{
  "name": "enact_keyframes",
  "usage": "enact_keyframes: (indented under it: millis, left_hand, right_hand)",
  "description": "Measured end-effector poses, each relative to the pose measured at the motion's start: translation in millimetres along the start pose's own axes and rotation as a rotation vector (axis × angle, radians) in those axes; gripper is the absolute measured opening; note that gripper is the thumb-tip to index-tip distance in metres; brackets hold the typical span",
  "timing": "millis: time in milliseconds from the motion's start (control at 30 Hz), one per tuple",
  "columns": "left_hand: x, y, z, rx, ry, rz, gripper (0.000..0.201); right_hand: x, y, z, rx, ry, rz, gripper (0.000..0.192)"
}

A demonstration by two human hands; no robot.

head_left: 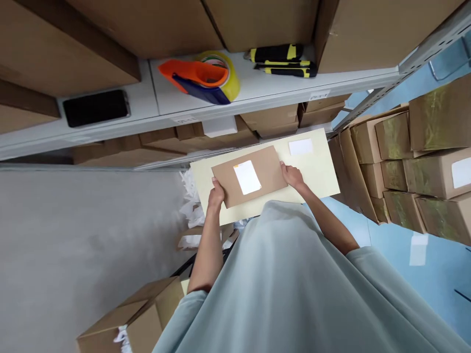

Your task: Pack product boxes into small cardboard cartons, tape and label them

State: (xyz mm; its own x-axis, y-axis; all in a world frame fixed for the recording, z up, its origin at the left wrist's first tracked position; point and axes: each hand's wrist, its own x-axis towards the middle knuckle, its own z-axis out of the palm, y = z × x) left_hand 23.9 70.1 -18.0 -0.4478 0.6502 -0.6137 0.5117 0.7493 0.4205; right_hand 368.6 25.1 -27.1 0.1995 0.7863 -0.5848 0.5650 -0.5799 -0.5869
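head view: both hands grip a flat brown parcel [253, 179] bearing a white label [247, 177]. left hand [216, 193] closes its fingers on the near-left corner; right hand [292, 175] closes its fingers on the right edge. parcel lies over a larger cream parcel [316, 169] with its own white label. far above, a white metal shelf [154, 105] carries a black phone [96, 108], an orange tape dispenser [202, 78] and a black-and-yellow cutter [281, 60]. taped cartons [423, 162] stack at right on the blue floor [423, 274]. grey floor lies left. an open carton [136, 316] sits near left.
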Motion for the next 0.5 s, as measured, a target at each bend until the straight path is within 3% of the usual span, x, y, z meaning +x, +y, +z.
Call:
enact_keyframes:
  millis: [100, 167, 233, 333, 400, 500]
  left_hand:
    - [-23.9, 18.8, 10.0, -0.034, 0.219, 0.242, 0.075]
    - [-50.8, 45.4, 30.6, -0.126, 0.262, 0.466, 0.068]
    - [-81.6, 79.4, 65.1, -0.227, 0.088, 0.601, 0.059]
    - [-117.1, 128.9, 135.8, -0.280, -0.175, 0.721, 0.042]
    - [-123.4, 152.2, 185.6, -0.246, -0.298, 0.716, 0.034]
    - [-104.6, 168.8, 247.6, -0.157, -0.359, 0.561, 0.031]
  right_hand:
    - [-3.1, 26.4, -10.3, 0.034, -0.043, -0.018, 0.078]
    - [4.4, 51.2, -25.4, 0.086, 0.055, -0.037, 0.064]
    - [22.1, 76.1, -43.1, 0.123, 0.192, 0.009, 0.054]
    - [60.3, 103.8, -64.3, 0.168, 0.332, 0.115, 0.053]
    - [85.1, 113.9, -70.0, 0.188, 0.371, 0.163, 0.057]
    - [110.4, 120.4, -67.0, 0.193, 0.380, 0.182, 0.058]
